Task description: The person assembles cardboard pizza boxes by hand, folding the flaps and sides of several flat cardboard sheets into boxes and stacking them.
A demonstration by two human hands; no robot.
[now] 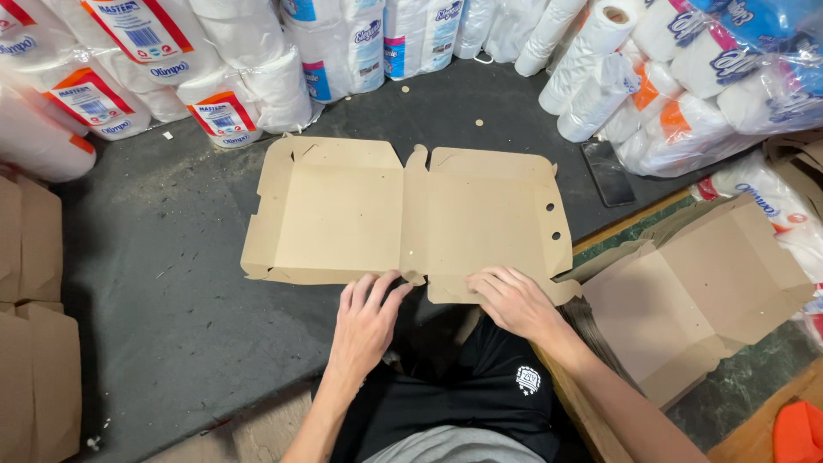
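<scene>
Head view. Flat unfolded cardboard box blank (403,219) lying open on dark surface (171,300), roughly centred, long axis left to right. Centre crease vertical; two round holes near right edge.

Left hand (364,321) on near edge of blank just left of centre crease, fingers loosely spread, fingertips touching the flap edge, pinching nothing visible. Right hand (513,300) flat on near-right flap, fingers together and curled slightly, pressing down on the cardboard.

Far edge of blank near wrapped paper-roll packs (257,86), narrow strip of bare surface between. More wrapped roll packs (686,86) far right. Dark phone (607,171) just beyond blank's right edge, apart from it.

Stack of flat cardboard blanks (694,291) to the right, near corner close to the blank's near-right flap; touching or not, cannot tell. More brown cardboard (30,326) at left frame edge, well apart. Widest open room: left and near-left of blank. Orange object (801,433) bottom right corner.
</scene>
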